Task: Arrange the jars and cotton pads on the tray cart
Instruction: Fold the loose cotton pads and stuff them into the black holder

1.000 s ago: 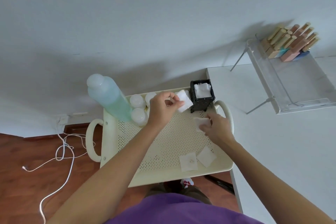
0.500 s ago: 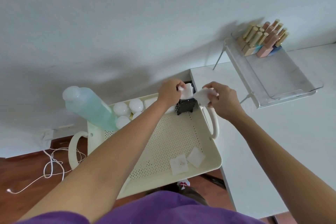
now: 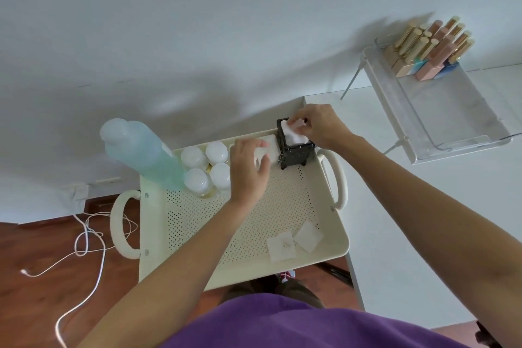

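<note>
Our right hand [image 3: 319, 127], at upper centre of the frame, pinches a cotton pad [image 3: 295, 133] over the black holder [image 3: 296, 151] at the tray cart [image 3: 333, 251] back edge. Our left hand [image 3: 248, 172] curls onto another pad [image 3: 267, 150] just left of it. Two loose pads [image 3: 293, 240] lie at lower right. We judge them featherlight, soft and floppy, best nipped by an edge. The four jars [image 3: 207, 168], beside the blue bottle [image 3: 144, 152], look rigid and smooth
</note>
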